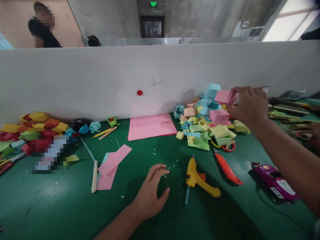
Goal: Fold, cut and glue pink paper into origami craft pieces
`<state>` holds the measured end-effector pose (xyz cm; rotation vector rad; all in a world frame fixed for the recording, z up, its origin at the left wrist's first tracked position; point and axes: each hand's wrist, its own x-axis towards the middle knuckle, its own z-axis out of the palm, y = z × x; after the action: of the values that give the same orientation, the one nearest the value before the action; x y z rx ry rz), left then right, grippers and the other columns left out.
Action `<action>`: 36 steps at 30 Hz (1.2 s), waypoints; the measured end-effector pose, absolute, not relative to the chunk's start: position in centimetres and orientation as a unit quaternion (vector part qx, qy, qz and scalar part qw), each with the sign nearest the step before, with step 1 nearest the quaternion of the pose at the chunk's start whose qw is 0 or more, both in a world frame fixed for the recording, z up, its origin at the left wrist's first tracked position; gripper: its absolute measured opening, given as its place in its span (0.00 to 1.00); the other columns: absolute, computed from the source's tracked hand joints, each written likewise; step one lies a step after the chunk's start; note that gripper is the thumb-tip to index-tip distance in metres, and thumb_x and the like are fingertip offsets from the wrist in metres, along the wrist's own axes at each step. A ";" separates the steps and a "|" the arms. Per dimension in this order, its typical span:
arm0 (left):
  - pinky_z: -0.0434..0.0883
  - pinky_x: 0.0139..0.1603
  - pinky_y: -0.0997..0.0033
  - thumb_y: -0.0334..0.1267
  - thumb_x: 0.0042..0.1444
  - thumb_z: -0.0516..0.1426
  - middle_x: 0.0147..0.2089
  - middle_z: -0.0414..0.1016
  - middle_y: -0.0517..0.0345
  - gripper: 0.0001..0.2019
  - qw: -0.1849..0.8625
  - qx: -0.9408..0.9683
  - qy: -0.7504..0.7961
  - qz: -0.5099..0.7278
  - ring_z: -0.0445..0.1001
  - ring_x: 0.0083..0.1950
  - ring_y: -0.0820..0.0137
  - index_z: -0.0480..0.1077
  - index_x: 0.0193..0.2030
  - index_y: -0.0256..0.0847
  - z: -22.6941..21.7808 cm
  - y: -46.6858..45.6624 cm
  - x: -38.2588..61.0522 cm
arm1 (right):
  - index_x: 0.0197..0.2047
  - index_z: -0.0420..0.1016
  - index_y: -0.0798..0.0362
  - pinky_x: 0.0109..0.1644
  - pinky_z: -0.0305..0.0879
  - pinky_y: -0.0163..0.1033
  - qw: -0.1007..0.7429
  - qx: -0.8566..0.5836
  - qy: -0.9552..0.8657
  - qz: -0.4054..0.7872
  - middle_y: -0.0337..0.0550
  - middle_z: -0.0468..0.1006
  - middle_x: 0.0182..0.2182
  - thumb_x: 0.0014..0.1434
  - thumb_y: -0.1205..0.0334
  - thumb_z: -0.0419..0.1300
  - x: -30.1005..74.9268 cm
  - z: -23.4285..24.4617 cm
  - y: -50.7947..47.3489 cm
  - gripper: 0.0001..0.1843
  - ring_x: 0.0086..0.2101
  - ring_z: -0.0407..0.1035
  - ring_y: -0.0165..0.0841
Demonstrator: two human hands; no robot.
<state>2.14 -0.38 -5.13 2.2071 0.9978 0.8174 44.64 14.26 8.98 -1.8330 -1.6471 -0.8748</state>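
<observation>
My left hand hovers over the green table with its fingers curved and apart, holding nothing. Left of the yellow glue gun, it does not touch it. At the back right, my right hand pinches a pink folded paper piece at the top of a heap of folded paper. The fingertips are partly hidden behind the hand. Blue, yellow, green and orange paper pieces make up the heap, with a pink paper box below the hand. A red utility knife lies right of the glue gun.
A white partition closes off the table's back. Pink sheets rest against it. Pink strips and a white stick lie left. Coloured paper shapes are heaped far left. A purple device with a cord sits right.
</observation>
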 end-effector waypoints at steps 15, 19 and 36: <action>0.70 0.65 0.54 0.28 0.60 0.56 0.67 0.57 0.49 0.24 0.297 0.826 0.387 0.282 0.62 0.68 0.59 0.62 0.61 0.50 -5.4 -0.4 2.1 | 0.64 0.67 0.50 0.58 0.52 0.54 0.185 -0.641 -0.708 -0.229 0.58 0.69 0.59 0.59 0.49 0.59 46.9 7.4 15.7 0.31 0.60 0.57 0.52; 0.69 0.65 0.53 0.27 0.60 0.55 0.66 0.57 0.48 0.23 0.301 0.823 0.389 0.284 0.62 0.68 0.58 0.62 0.61 0.50 -5.3 -0.4 2.2 | 0.62 0.68 0.52 0.62 0.47 0.51 0.182 -0.622 -0.727 -0.225 0.60 0.68 0.59 0.60 0.54 0.58 46.9 8.0 15.7 0.28 0.62 0.56 0.47; 0.71 0.63 0.55 0.28 0.60 0.56 0.66 0.59 0.48 0.23 0.304 0.818 0.393 0.292 0.64 0.67 0.59 0.64 0.60 0.50 -5.3 -0.4 2.2 | 0.62 0.66 0.38 0.66 0.52 0.59 0.235 -0.578 -0.716 -0.314 0.53 0.69 0.58 0.68 0.53 0.50 42.2 12.3 12.5 0.21 0.62 0.60 0.47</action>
<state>2.20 -0.41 -5.32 2.1661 1.0407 0.7726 42.21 12.47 12.31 -1.5852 -1.9647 -0.8631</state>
